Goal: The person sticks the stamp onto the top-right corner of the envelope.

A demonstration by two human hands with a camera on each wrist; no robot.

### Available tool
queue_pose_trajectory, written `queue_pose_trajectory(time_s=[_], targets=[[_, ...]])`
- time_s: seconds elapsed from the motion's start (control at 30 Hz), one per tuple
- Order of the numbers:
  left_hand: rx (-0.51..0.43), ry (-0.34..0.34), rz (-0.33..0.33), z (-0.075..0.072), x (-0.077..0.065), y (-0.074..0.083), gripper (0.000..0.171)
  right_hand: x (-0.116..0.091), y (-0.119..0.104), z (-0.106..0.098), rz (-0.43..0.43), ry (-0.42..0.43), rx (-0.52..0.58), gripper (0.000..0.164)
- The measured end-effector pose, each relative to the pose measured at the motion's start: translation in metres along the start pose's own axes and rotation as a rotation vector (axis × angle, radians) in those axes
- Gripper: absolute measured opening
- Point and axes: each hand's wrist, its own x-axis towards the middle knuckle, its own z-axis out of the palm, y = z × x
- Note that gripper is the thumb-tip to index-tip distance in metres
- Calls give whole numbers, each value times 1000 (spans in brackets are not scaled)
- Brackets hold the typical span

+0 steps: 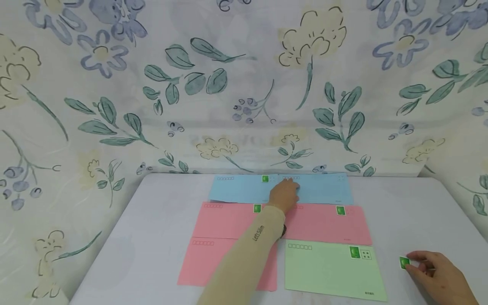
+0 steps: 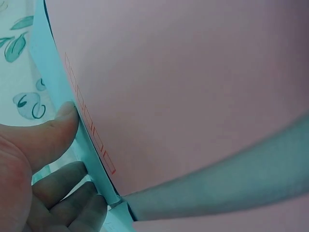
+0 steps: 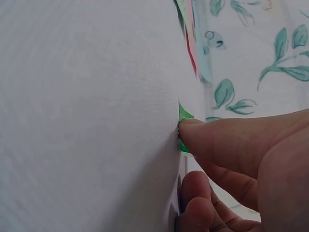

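Note:
My left hand (image 1: 284, 195) reaches to the back row, resting on the blue envelopes where the left one (image 1: 236, 189) meets the right one (image 1: 324, 190). Thumb and fingers touch the blue paper (image 2: 53, 67) in the left wrist view, the thumb apart from the bent fingers. At the right, just over the white table (image 1: 404, 212), my right hand (image 1: 438, 273) pinches a small green stamp (image 1: 404, 262) between thumb and forefinger. Part of that stamp (image 3: 183, 112) shows past the thumb in the right wrist view. A green stamp (image 1: 265, 178) lies on the left blue envelope.
Two pink envelopes with green stamps form the middle row, the right one (image 1: 328, 226) beside the left one (image 1: 225, 222). In front lie another pink envelope (image 1: 206, 264), partly under my sleeve, and a stamped green envelope (image 1: 328, 271). A floral cloth (image 1: 244, 84) hangs behind the table.

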Motion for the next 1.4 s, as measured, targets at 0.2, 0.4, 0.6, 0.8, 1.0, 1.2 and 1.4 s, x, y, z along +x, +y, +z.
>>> queue_pose_trajectory(time_s=[0.2, 0.4, 0.6, 0.8, 1.0, 1.2, 1.4], targets=[[-21, -1, -19, 3, 3, 3, 43, -3, 2, 0, 39, -19, 20, 50], [-34, -7, -30, 3, 3, 7, 43, -5, 5, 2, 68, 6, 45, 48], [-65, 4, -30, 3, 2, 7, 42, -4, 3, 3, 80, 38, 45, 41], [-85, -4, -46, 3, 3, 4, 43, -2, -1, 7, 78, 93, 46, 27], [-106, -19, -63, 3, 3, 3, 43, -1, 0, 9, 64, 94, 54, 25], [-111, -29, -74, 1, 1, 1, 43, -1, -1, 8, 92, 64, 62, 25], [-97, -23, -77, -2, 0, 1, 43, -1, -4, 2, 46, 49, 67, 26]])
